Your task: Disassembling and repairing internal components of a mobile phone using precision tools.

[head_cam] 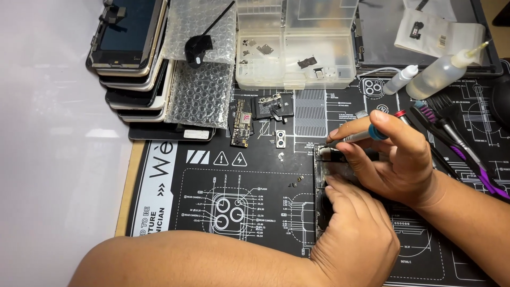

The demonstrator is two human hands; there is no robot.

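Head view: the only view, looking down on my two hands over a black repair mat (175, 212) on the desk.
Right hand: my right hand (396, 159), right of centre, has its fingers clenched on a slim screwdriver (357, 137).
Screwdriver axis: it lies nearly level, long axis left to right with a slight downward tilt; the tip points left at the top edge of the opened phone (322, 175), the blue collar and red cap end up to the right.
Left hand: my left hand (355, 234) comes in from the lower left; its fingers press flat on the phone, holding nothing.
Phone: just right of centre on the mat, long axis running top to bottom of the frame, mostly hidden under both hands.
Loose parts: tiny screws and brackets (295, 183) lie just left of the phone; a small camera module (280, 138) and a circuit board (240, 123) sit further up and left.
Upper left: a stack of phone screens (130, 58) beside bubble-wrap pieces (199, 90).
Top centre: a clear parts box (295, 45) with small metal pieces.
Upper right: two squeeze bottles (441, 72), then a brush and purple-handled tools (467, 154) close behind my right hand.
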